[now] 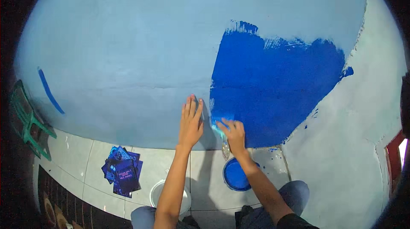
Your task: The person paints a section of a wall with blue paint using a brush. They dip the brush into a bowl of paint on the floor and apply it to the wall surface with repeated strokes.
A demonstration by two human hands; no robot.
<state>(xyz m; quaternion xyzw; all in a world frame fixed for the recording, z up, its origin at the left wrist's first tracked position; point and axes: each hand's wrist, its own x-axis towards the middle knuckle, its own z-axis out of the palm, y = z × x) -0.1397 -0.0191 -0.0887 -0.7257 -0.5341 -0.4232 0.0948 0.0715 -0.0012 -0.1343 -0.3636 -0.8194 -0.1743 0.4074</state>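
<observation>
My left hand (191, 125) is raised at the pale blue wall (128, 36), palm towards it, with its fingers spread a little and nothing held. It is just left of a large patch of wet-looking dark blue paint (272, 84). My right hand (235, 134) grips a paintbrush (225, 150), whose clear handle sticks out below the fingers. The bristles lie against the lower left part of the blue patch, partly hidden by my fingers. Below my right forearm, a tub of blue paint (236, 174) stands on the floor, its right side covered by the arm.
A white bucket (156, 193) stands behind my left forearm. Several dark blue printed cards (123, 173) bearing writing lie on the tiled floor (77, 152). At the far left are a green plastic chair (30, 123) and a blue stripe (49, 91). A pale wall (339, 152) adjoins at right.
</observation>
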